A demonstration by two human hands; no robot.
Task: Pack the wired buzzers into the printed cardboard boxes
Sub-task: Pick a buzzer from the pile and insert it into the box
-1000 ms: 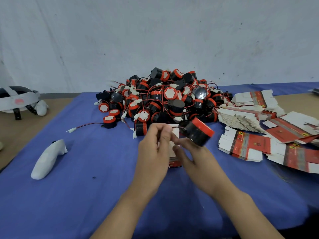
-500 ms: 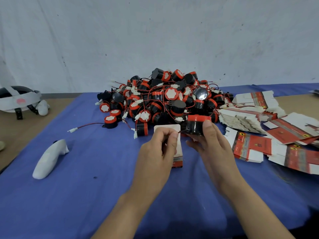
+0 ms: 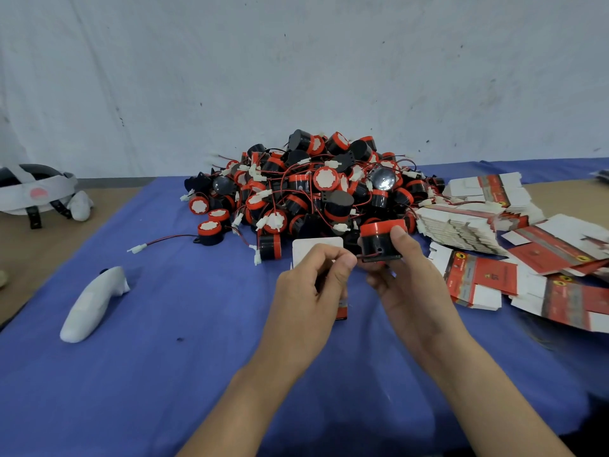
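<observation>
Left hand [image 3: 309, 291] curled round a small cardboard box [image 3: 317, 248], rounded white flap up, above the blue cloth [image 3: 164, 357]. Right hand [image 3: 405, 282] grips a cylindrical black buzzer [image 3: 379, 244] with a glossy red cap, just beside the box. Tangled buzzer heap [image 3: 313, 192] behind; flat printed cartons [image 3: 481, 278] to the right.

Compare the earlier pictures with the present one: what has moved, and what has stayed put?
The right hand turned its buzzer from tilted to upright, red cap on top, and drew it in beside the raised white flap of the printed box. The left hand keeps gripping that box. The buzzer pile, flat boxes and white controller have not moved.
</observation>
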